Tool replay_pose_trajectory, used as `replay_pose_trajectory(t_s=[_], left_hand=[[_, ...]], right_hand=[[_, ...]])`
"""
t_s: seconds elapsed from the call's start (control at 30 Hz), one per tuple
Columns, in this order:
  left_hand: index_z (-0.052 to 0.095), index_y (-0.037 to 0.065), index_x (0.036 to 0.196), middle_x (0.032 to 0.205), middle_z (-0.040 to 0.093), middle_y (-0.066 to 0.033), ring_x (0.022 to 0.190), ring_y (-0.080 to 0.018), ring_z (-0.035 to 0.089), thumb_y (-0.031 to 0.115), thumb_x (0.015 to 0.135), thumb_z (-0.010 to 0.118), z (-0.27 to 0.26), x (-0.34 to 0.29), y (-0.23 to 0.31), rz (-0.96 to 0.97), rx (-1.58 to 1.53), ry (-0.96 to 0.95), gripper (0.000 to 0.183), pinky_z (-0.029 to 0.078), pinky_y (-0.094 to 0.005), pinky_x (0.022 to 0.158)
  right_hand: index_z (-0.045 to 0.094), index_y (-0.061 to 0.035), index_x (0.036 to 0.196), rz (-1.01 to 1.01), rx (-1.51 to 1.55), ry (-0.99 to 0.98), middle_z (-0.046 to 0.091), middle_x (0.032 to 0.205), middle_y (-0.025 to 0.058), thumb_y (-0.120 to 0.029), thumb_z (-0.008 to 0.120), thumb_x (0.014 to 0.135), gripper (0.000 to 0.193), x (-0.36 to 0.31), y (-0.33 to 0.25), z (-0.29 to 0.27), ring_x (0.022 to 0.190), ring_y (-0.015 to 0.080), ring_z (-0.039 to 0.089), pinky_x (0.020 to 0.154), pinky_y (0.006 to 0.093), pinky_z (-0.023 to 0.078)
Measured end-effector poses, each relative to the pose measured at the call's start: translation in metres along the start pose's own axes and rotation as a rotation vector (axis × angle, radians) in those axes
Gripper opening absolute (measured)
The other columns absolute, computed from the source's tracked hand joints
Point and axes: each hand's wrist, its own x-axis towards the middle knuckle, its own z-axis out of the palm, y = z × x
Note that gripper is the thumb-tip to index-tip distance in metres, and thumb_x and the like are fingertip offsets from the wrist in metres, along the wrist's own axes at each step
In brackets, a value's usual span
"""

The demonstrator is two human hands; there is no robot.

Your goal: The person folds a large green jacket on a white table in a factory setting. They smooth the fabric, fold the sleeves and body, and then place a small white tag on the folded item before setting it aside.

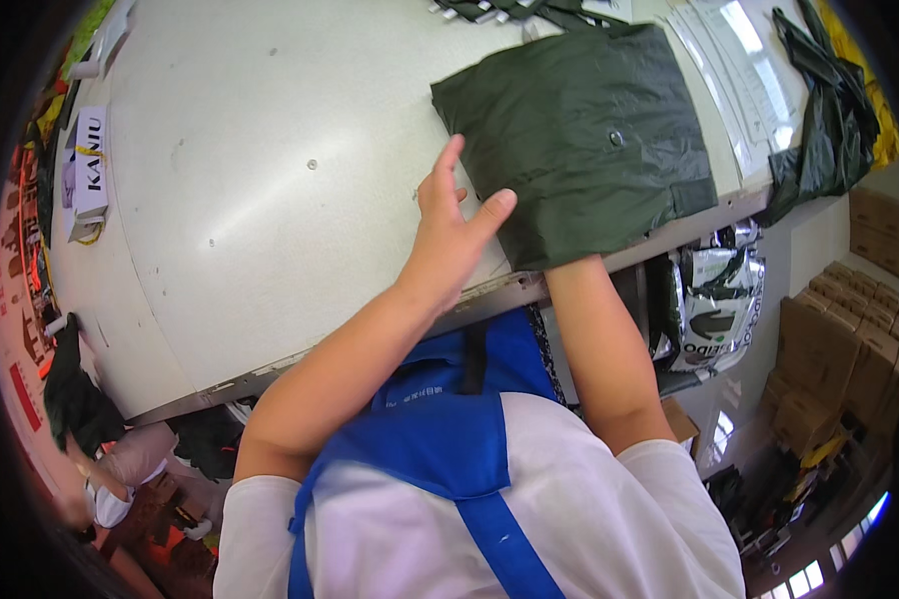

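A dark green, folded piece of coated fabric (579, 140) lies at the table's near edge, right of the middle, creased and with a small round snap or eyelet on top. Along its left side, my left hand (448, 230) is open, thumb and fingers spread and nothing in them. The thumb tip is close to the fabric's left edge; I cannot tell if it touches. My right forearm (601, 334) goes in under or inside the near edge of the fabric. That hides my right hand and its fingers.
The white table (240, 200) spreads to the left. Papers (729, 80) and bunched dark green fabric (824, 120) lie at the right edge. Dark straps (529, 10) are at the far side. Below the edge sits a shiny printed bag (719, 304); cardboard boxes (819, 344) stand farther right. Another person (120, 489) is at lower left.
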Motion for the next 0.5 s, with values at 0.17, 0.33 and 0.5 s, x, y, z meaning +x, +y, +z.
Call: replay_pose_trajectory(t_s=[0.17,0.33,0.5], left_hand=[[-0.004,0.014,0.148,0.140,0.031,-0.0208,0.127,-0.0324,0.037,0.031,0.085,0.068,0.018,0.013,-0.018,-0.215,-0.460,-0.064,0.098,0.037,-0.0526,0.098],[-0.004,0.010,0.147,0.137,0.036,-0.0222,0.122,-0.0321,0.043,0.024,0.083,0.071,0.024,0.012,-0.009,-0.247,-0.556,0.010,0.100,0.040,-0.0507,0.096],[-0.001,0.008,0.147,0.136,0.037,-0.0235,0.121,-0.0303,0.044,0.020,0.080,0.074,0.025,0.017,-0.028,-0.107,-0.502,0.117,0.101,0.041,-0.0451,0.098]], right_hand=[[0.036,-0.0057,0.141,0.005,-0.122,-0.054,0.033,0.148,0.0135,-0.035,0.041,0.097,0.053,0.010,0.000,-0.010,0.135,0.0275,0.031,0.111,0.0377,0.025],[0.039,-0.0073,0.140,-0.060,-0.681,-0.248,0.034,0.147,0.0132,-0.034,0.045,0.095,0.052,-0.008,-0.020,-0.033,0.134,0.0279,0.032,0.110,0.0387,0.027],[0.058,-0.0023,0.117,0.231,-0.784,-0.703,0.056,0.122,0.0166,-0.024,0.057,0.089,0.036,-0.072,-0.143,-0.078,0.118,0.0265,0.051,0.100,0.0373,0.038]])
